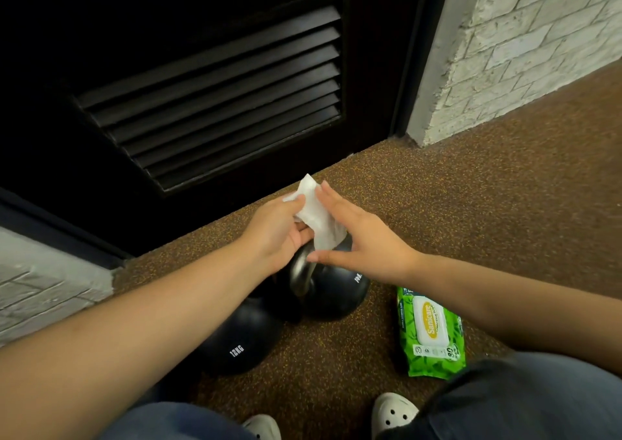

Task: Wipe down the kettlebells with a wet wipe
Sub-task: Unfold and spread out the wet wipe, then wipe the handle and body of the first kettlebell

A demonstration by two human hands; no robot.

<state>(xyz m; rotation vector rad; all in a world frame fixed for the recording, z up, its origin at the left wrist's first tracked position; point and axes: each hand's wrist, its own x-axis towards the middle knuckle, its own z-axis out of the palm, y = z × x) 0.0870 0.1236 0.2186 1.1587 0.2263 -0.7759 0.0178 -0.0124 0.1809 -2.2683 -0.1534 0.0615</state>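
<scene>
Two kettlebells, the nearer touching the farther, stand on the floor within reach, wipe pack just beside, while the left hand pinches the wet wipe above them and the right hand, fingers spread and gripping nothing, flattens it, presumably for wiping.

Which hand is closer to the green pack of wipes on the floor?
Right. The right hand is up beyond the wipes pack; the left hand is farther left, holding the wet wipe.
</scene>
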